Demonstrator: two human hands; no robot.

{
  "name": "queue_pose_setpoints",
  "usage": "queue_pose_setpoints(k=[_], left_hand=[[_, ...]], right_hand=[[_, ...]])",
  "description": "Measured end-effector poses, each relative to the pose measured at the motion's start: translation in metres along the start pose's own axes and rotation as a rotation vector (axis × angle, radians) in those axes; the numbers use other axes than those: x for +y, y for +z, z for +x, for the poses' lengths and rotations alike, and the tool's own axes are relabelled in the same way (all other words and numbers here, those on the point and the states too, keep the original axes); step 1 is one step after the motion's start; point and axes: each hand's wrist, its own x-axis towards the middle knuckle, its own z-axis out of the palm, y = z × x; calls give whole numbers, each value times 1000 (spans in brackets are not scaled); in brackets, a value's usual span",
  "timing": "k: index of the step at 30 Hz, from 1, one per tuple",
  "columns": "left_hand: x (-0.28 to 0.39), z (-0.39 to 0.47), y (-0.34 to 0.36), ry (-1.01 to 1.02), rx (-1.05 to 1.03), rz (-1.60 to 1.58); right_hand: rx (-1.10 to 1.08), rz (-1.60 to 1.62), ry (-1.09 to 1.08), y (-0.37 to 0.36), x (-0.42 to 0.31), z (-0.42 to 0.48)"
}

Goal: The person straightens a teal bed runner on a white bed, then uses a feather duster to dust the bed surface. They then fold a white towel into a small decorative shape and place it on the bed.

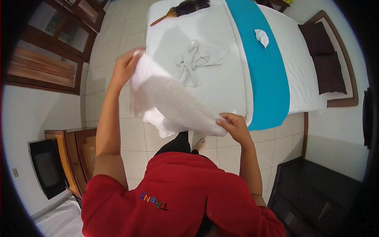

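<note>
A white cloth, perhaps a towel (171, 91), is stretched between my two hands above the near edge of the bed. My left hand (128, 63) pinches one corner, out to the left and farther from me. Closer to my body, my right hand (235, 126) grips another corner between thumb and fingers. The cloth's lower part hangs in loose folds in front of my legs. Beyond it, a crumpled white cloth (195, 60) lies on the white bed sheet (225, 91).
A feather duster (180, 11) lies at the bed's far left. Across the bed runs a turquoise runner (266, 74) bearing a folded white cloth (262, 38). Dark cushions (328, 71) lean by the headboard (352, 80). A wooden cabinet (77, 148) stands left, a black cabinet (311, 192) right.
</note>
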Motion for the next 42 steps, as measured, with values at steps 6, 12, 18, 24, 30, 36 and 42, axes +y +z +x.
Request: queue_pose_setpoints(k=[6, 12, 18, 24, 30, 36, 42], left_hand=[[-67, 160, 133, 314, 19, 138], [-162, 78, 262, 182, -371, 235], [-181, -93, 242, 254, -1004, 266], [-205, -125, 253, 279, -890, 450], [-219, -131, 250, 262, -789, 187], [-184, -136, 223, 211, -797, -21], [-186, -89, 234, -19, -698, -95]], right_hand=[[388, 28, 27, -50, 61, 120], [614, 11, 255, -109, 221, 197], [685, -83, 354, -97, 251, 213], [704, -12, 520, -102, 238, 233], [715, -71, 508, -106, 232, 234], [733, -98, 492, -99, 251, 200], [735, -789, 106, -98, 240, 211]])
